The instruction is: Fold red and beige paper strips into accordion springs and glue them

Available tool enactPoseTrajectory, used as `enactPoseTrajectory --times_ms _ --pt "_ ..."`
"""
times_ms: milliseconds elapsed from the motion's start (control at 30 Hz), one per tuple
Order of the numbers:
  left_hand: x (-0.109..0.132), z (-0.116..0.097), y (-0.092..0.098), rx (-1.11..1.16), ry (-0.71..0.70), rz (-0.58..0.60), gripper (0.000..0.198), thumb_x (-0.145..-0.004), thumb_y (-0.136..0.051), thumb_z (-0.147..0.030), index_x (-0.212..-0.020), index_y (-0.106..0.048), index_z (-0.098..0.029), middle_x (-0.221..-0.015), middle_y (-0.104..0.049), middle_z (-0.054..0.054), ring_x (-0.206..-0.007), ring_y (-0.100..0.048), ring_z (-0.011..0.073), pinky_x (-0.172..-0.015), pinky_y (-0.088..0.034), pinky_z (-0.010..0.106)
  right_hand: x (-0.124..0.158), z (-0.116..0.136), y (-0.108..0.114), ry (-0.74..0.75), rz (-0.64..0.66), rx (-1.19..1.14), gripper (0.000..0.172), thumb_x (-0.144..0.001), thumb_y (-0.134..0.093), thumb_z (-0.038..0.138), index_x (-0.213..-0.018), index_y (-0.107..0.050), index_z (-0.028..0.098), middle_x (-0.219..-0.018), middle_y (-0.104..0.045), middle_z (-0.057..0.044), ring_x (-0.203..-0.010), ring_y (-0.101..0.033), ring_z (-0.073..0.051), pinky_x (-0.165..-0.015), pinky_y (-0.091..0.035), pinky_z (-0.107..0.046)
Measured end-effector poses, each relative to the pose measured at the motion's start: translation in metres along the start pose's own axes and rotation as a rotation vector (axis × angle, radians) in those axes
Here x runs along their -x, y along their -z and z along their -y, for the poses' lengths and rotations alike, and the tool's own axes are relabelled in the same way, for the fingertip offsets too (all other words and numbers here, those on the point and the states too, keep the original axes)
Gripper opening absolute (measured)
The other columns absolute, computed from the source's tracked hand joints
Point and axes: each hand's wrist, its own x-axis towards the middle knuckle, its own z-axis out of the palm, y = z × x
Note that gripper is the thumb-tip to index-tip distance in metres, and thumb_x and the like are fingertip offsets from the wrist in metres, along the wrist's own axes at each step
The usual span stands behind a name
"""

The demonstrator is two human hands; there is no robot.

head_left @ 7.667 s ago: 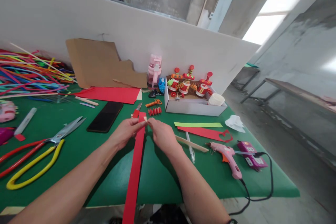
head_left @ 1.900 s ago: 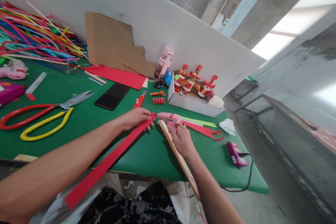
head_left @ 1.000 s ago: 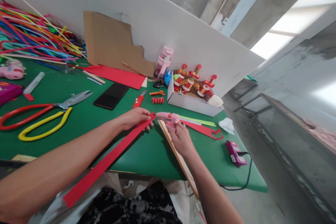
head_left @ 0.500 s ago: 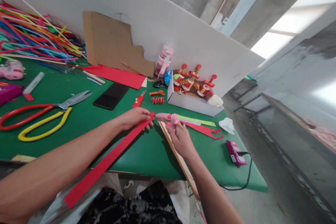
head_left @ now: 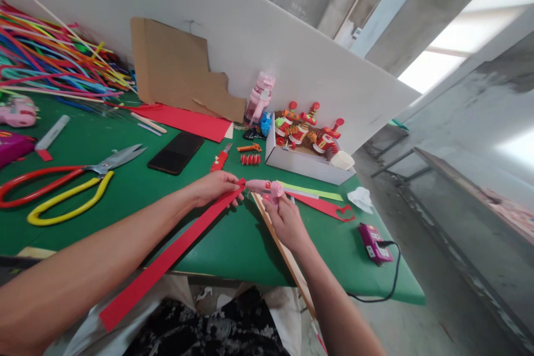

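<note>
Red paper strip (head_left: 175, 253): long, flat, matte, plain-faced, near end jutting past the front edge of the green tabletop (head_left: 227, 247) over the wearer's lap, far end raised above it. Left hand (head_left: 219, 186), grip closed on that far end, strip pinched between thumb and fingers. Right hand (head_left: 287, 222), grip wrapped round a pink glue gun (head_left: 263, 186), small red light showing; nozzle at the strip's held end, contact can't be told. Pale wooden slat (head_left: 283, 245) runs beneath the right hand, out over the edge. To the right, purple box (head_left: 374, 243) with black cord; pale printing on it, too blurred to read. Left, large scissors (head_left: 106, 169), one handle red, one yellow, blades nearly together. Beyond the hands: lime strip (head_left: 312, 190) beside a red piece with a heart cut-out (head_left: 321, 204); red-handled knife (head_left: 219, 161); zigzag-folded red paper (head_left: 250, 159); dark phone (head_left: 176, 152). Farther, open white carton (head_left: 308, 167) holding red-and-white figures (head_left: 300, 132) with round red tops and coiled orange parts; markings on their bodies too small to read. At the back, pink bottle (head_left: 261, 99) and cut brown cardboard (head_left: 171, 67) against the white partition (head_left: 334, 78).
</note>
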Motion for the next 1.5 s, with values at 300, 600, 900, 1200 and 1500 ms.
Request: enactPoseTrajectory --times_ms 300,600,900,1200,1500 --pt "0.0022 -0.0016 -0.0006 -0.005 0.001 -0.002 0.024 -0.069 -0.074 -0.033 -0.078 -0.063 -0.014 -0.077 -0.075 0.008 -0.058 -0.066 0.0161 -0.051 -0.050 0.026 -0.0013 -0.0009 0.0025 -0.021 -0.013 -0.012 0.035 -0.097 -0.039 0.036 -0.111 -0.064 0.016 -0.110 -0.070 -0.015 -0.107 -0.065 -0.028 -0.094 -0.049 -0.039" --pt "0.0008 0.0001 -0.0006 0.002 0.003 0.008 0.022 -0.070 -0.073 -0.031 -0.080 -0.063 -0.015 -0.076 -0.075 0.006 -0.057 -0.067 0.0153 -0.050 -0.050 0.024 -0.0011 0.0053 0.0027 -0.025 -0.028 -0.057 0.033 -0.096 -0.041 0.037 -0.106 -0.065 0.017 -0.109 -0.071 -0.014 -0.105 -0.065 -0.028 -0.093 -0.049 -0.037" --pt "0.0015 -0.0011 -0.0010 0.080 0.007 -0.012 0.022 -0.073 -0.073 -0.027 -0.082 -0.056 -0.016 -0.076 -0.076 0.007 -0.057 -0.068 0.0157 -0.048 -0.049 0.023 0.0009 -0.0007 0.0060 -0.396 -0.108 -0.614 0.037 -0.084 -0.056 0.058 -0.086 -0.054 0.021 -0.076 -0.067 -0.002 -0.045 -0.047 -0.010 -0.045 -0.044 -0.025" --pt "-0.0007 -0.0012 -0.0004 0.139 0.019 -0.020 0.020 -0.078 -0.072 -0.021 -0.083 -0.054 -0.017 -0.072 -0.075 0.007 -0.056 -0.068 0.0152 -0.046 -0.049 0.021 0.0018 0.0035 0.0040 -0.519 -0.067 -1.029 0.046 -0.070 -0.074 0.059 -0.087 -0.058 0.019 -0.073 -0.065 0.001 -0.045 -0.041 -0.006 -0.041 -0.041 -0.020" --pt "0.0017 -0.0022 -0.0022 0.142 -0.042 -0.002 0.019 -0.079 -0.072 -0.020 -0.084 -0.053 -0.018 -0.068 -0.074 0.005 -0.052 -0.066 0.0135 -0.043 -0.046 0.018 0.0037 0.0030 0.0071 -0.547 -0.141 -0.938 0.048 -0.066 -0.076 0.059 -0.085 -0.056 0.019 -0.072 -0.066 0.002 -0.044 -0.042 -0.005 -0.038 -0.040 -0.019"
